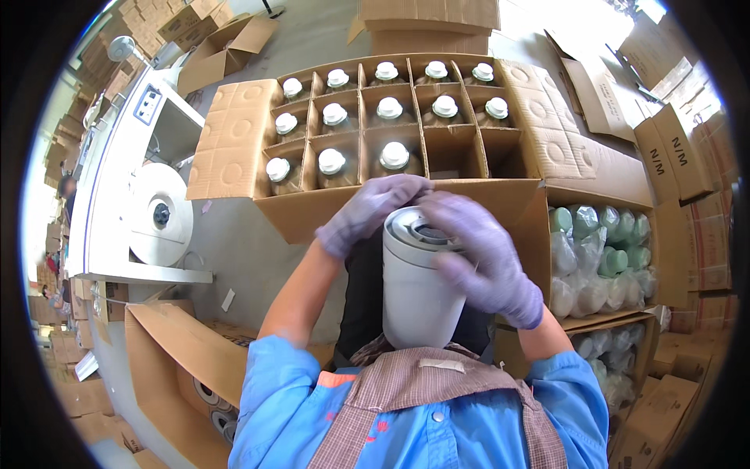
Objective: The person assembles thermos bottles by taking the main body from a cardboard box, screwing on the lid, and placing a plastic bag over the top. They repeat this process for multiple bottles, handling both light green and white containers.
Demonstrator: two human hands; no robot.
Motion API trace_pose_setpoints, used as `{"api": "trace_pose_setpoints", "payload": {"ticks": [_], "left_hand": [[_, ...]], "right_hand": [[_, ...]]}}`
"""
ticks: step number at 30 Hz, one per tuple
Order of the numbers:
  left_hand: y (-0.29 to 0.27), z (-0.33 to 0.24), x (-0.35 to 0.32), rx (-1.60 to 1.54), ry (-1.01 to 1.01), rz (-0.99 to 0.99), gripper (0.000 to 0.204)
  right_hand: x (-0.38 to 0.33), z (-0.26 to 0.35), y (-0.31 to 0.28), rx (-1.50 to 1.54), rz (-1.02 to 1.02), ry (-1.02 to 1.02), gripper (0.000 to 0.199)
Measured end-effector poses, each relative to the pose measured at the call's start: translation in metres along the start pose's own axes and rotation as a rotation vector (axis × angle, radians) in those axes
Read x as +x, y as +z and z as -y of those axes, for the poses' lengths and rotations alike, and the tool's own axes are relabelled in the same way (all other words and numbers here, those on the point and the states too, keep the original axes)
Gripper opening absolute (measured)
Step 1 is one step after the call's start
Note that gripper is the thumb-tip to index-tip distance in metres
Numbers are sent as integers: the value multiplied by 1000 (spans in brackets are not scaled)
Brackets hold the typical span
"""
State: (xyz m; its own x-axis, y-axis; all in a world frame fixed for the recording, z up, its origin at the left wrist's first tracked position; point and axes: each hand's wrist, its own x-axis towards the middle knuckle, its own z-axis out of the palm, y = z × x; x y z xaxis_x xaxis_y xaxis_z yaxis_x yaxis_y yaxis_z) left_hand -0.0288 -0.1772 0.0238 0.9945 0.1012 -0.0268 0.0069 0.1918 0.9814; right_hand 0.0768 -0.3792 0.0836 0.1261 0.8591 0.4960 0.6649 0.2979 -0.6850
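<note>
A light grey-white cylindrical casing (423, 293) stands upright between my legs, its ringed grey top tipped toward me and partly covered by my hands. My left hand (376, 209), in a pale purple glove, is closed at the far left of the rim; whatever its fingertips pinch is hidden. My right hand (488, 254), gloved alike and blurred by motion, arches over the right side of the top, thumb by the casing wall. Just beyond is an open divided carton (301, 219) holding several clear bottles with white caps (394, 155); two near-right compartments hold no bottle.
At the left stands a white machine (94, 234) with a large white reel (160, 215). An open carton (183, 352) at lower left holds round grey-rimmed parts. Cartons of plastic-wrapped green and white pieces (605, 258) sit at the right, beside stacked boxes (676, 152).
</note>
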Motion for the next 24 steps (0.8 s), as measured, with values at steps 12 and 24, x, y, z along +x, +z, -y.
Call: {"api": "trace_pose_setpoints", "payload": {"ticks": [12,24], "left_hand": [[2,-58,25,781,-78,505,25],[37,-75,60,1003,-245,854,29]], "right_hand": [[-22,-5,18,93,-212,242,20],[-51,-13,43,399,-614,228,11]]}}
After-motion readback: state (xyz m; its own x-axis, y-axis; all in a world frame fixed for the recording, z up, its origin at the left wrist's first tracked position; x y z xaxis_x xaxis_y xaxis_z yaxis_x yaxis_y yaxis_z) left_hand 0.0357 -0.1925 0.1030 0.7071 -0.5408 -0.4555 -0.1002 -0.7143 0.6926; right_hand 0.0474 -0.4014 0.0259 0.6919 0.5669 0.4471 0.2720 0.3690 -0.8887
